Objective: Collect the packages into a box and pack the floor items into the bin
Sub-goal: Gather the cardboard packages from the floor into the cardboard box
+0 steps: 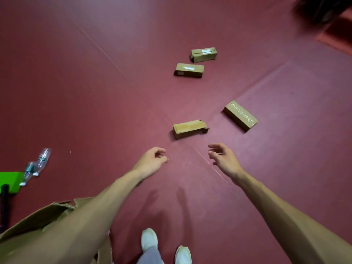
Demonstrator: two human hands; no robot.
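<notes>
Package collection. Left hand loosely curled, right hand spread; both empty. Nearest package at twelve o'clock. Next, likely: grip it, carry to box at seven o'clock.

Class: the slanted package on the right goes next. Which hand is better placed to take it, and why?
Right, most likely. The right hand is open, empty and on the same side as the slanted package, with bare floor between them. The left hand, also empty, lies farther from it.
</notes>
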